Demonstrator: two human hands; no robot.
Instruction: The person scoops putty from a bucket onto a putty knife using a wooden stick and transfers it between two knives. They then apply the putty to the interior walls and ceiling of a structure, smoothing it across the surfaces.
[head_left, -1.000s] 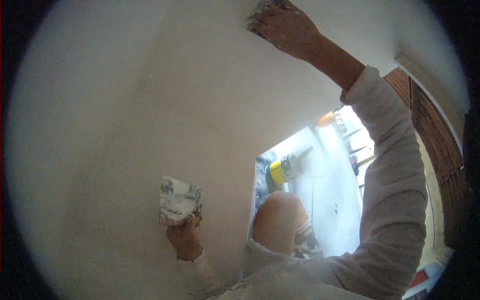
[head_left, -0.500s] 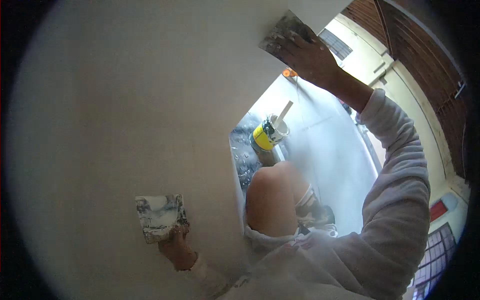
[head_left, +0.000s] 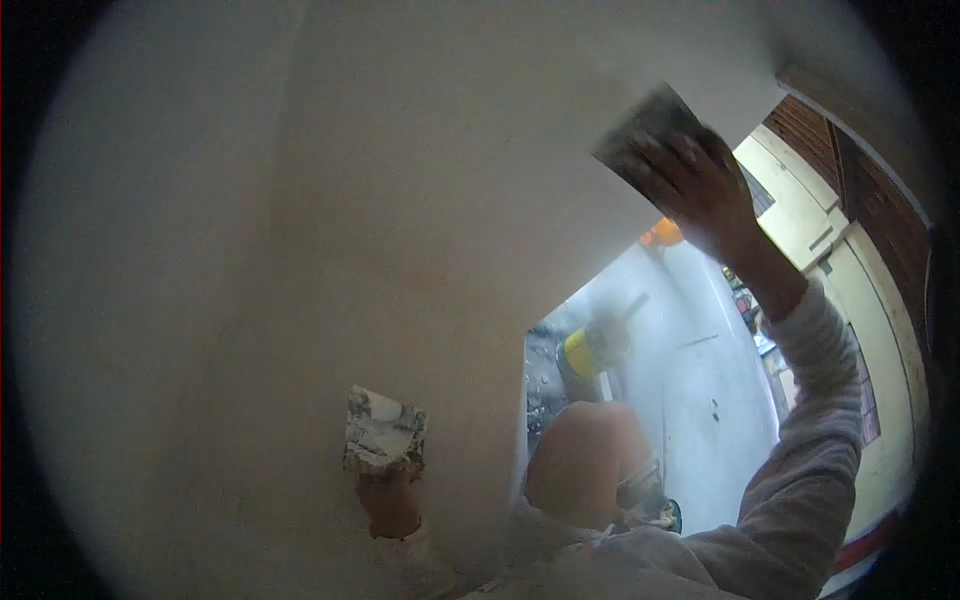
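Note:
My right hand [head_left: 703, 185] is raised at the upper right, fingers spread across the back of a wide metal putty knife [head_left: 650, 125]. Its blade lies against the pale wall [head_left: 420, 200], close to the wall's edge. Lower down at the left, my left hand [head_left: 390, 506] grips a second putty knife [head_left: 382, 428] by its lower end. White and dark smears of putty coat that blade. Whether the left blade touches the wall, I cannot tell.
Past the wall's edge, a yellow-labelled paint can [head_left: 580, 352] with a stick in it stands blurred on the floor. My bent knee [head_left: 575, 455] is beside the wall. An orange object [head_left: 661, 234] lies below my right hand; brown slatted panels [head_left: 885, 200] are at far right.
The view has shifted, so the wall edge, can and both hands appear farther right and lower. My right hand has also slid a little rightward along the wall. Both hands keep their putty knives.

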